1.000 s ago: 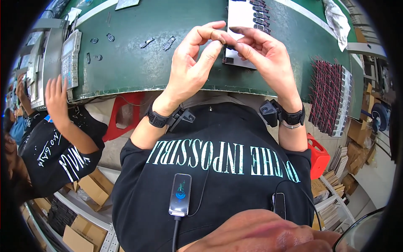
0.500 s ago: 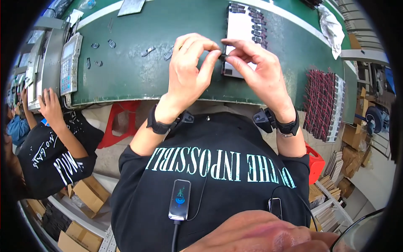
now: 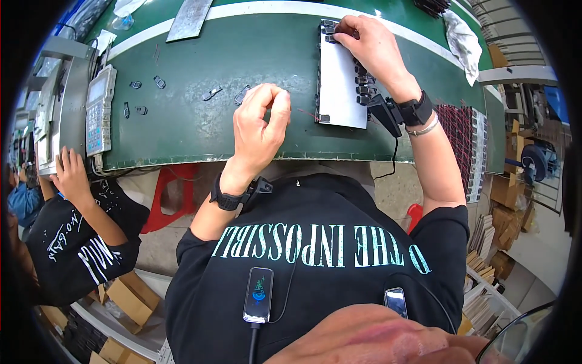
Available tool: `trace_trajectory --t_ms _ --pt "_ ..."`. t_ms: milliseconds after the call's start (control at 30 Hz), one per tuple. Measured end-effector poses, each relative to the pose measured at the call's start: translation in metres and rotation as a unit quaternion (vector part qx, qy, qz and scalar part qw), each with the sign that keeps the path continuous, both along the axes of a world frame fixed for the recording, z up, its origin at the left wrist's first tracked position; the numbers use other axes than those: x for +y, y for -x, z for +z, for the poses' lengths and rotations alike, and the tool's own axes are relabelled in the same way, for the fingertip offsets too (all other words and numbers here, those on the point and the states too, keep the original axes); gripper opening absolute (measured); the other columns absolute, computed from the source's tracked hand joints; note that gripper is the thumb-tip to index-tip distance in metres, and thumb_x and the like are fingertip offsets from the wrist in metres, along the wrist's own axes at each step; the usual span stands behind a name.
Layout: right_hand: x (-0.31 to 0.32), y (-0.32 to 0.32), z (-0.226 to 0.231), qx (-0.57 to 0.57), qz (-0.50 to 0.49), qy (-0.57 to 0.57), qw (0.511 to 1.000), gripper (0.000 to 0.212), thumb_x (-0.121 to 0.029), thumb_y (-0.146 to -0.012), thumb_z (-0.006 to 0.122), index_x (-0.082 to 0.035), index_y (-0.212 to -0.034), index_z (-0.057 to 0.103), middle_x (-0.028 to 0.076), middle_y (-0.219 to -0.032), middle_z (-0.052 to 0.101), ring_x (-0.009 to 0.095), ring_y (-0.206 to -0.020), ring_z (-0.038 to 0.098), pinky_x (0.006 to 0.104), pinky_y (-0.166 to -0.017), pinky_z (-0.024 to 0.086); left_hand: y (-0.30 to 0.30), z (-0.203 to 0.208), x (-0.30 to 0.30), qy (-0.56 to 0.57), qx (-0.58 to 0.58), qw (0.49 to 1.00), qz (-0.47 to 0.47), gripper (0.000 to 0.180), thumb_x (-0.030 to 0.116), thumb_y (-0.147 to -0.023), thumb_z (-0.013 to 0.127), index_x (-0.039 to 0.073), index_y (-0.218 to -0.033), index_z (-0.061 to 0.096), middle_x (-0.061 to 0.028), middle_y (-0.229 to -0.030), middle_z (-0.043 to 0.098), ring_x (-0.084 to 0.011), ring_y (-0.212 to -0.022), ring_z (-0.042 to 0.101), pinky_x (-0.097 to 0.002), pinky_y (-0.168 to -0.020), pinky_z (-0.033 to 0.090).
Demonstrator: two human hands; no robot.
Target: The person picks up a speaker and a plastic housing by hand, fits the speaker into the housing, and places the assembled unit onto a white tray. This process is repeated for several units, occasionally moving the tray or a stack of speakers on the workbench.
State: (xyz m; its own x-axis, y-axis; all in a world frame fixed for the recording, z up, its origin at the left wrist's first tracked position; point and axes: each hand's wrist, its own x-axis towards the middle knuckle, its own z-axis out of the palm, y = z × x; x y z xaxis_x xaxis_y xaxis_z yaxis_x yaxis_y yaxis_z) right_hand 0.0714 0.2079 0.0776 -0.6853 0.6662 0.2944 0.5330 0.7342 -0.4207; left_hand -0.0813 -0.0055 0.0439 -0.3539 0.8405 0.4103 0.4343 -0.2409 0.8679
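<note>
My right hand (image 3: 376, 48) reaches over the far end of a white board (image 3: 342, 79). Its thumb and fingers pinch at a small black plastic part (image 3: 330, 39), largely covered by the fingertips. More such black parts (image 3: 364, 80) line the board's right edge, and a single one (image 3: 325, 119) sits at its near left corner. Over the green table (image 3: 182, 115), my left hand (image 3: 259, 130) is held with its fingers curled in and thumb pressed against them; whatever is inside is hidden. Just beyond its knuckles lies another small part (image 3: 241, 94).
Loose black parts (image 3: 140, 110) lie on the table's left, near a grey keypad unit (image 3: 100, 112). A metal plate (image 3: 189, 19) rests at the back. Bundled red-and-black wires (image 3: 454, 130) and a white cloth (image 3: 464, 45) are at the right. A co-worker's hand (image 3: 73, 176) is far left.
My hands, together over a small black part before, have separated. The right went forward to the far end of the board; the left drew back slightly and curled.
</note>
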Motion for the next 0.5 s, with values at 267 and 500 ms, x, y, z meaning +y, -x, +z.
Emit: trace_trajectory --t_ms 267,500 --pt "-0.043 -0.029 0.019 0.063 0.016 0.003 0.998 0.017 -0.013 -0.090 0.068 -0.003 -0.103 0.071 0.011 -0.090 0.066 0.024 -0.080 0.065 0.0326 -0.071 0.051 0.020 0.010 -0.034 0.094 0.169 0.980 -0.037 0.024 0.013 -0.089 0.071 0.003 -0.072 0.057 -0.0068 -0.067 0.056 -0.0250 -0.063 0.057 -0.0343 -0.064 0.046" --pt "-0.121 -0.052 0.016 0.023 0.098 0.018 0.995 0.017 -0.008 -0.085 0.072 -0.003 -0.101 0.071 0.011 -0.091 0.065 0.027 -0.084 0.065 0.0339 -0.073 0.051 0.022 0.007 -0.057 0.102 0.263 0.956 0.082 0.016 0.018 -0.085 0.076 0.007 -0.080 0.066 -0.0056 -0.073 0.061 -0.0232 -0.065 0.062 -0.0345 -0.062 0.048"
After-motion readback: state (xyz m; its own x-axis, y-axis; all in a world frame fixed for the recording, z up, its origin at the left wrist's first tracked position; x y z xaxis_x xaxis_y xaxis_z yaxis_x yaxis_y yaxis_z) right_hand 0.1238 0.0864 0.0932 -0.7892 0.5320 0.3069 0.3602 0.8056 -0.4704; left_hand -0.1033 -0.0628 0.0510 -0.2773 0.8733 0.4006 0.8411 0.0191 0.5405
